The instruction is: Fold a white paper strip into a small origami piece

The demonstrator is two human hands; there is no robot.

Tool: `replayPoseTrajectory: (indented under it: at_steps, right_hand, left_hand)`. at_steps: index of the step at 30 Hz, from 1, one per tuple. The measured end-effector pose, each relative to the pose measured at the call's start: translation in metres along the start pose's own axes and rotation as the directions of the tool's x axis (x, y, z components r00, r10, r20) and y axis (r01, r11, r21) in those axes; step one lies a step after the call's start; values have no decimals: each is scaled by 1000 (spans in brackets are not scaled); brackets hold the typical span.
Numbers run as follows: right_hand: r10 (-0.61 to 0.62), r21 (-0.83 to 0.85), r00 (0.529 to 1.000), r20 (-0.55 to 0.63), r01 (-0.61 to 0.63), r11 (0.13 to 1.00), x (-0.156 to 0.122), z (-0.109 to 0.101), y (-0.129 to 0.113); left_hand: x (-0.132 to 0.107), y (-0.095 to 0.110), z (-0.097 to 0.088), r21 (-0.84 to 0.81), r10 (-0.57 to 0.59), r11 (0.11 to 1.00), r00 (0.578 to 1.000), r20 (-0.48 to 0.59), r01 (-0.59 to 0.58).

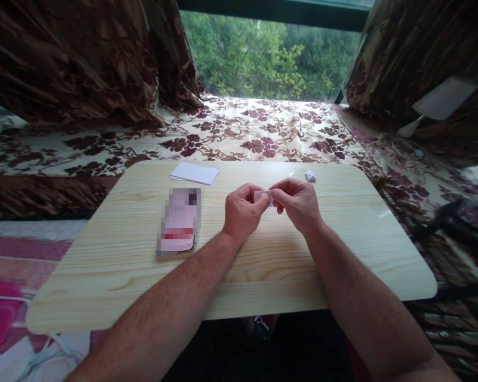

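Between my hands, over the middle of the table, is a small folded piece of white paper [258,196]. My left hand [242,209] pinches it from the left, thumb on top. The fingertips of my right hand [298,200] are closed on its right edge. My fingers cover part of the paper, so its full shape is hidden. A small folded white paper piece [310,176] lies on the table just beyond my right hand. To the far left of my hands rests a stack of white paper sheets [195,173].
A pinkish, pixelated phone-like object [179,220] lies on the light wooden table [115,270], left of my forearm. Past the far edge is a ledge with floral cloth [247,130]. A white lamp-like object [444,98] stands at the right. Cables [50,345] lie at lower left.
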State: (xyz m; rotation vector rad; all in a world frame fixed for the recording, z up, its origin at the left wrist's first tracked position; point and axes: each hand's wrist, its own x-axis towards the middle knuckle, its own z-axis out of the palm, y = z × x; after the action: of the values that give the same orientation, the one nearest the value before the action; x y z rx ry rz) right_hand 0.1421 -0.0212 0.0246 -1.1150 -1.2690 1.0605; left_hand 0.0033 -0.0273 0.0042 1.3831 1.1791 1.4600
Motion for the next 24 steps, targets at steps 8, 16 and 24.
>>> replayPoseTrajectory:
  at_steps: [8,16,24]
  right_hand:
    - [22,46,1000,3,-22,999,1,-1,1]
    - [13,62,1000,8,-14,998,1,-1,1]
    - [-3,32,999,36,2,1000,1,-3,-2]
  left_hand:
    - [-4,0,0,78,33,996,999,1,-33]
    - [-4,1,0,147,65,987,998,-10,-63]
    - [-3,2,0,115,53,992,998,-23,-50]
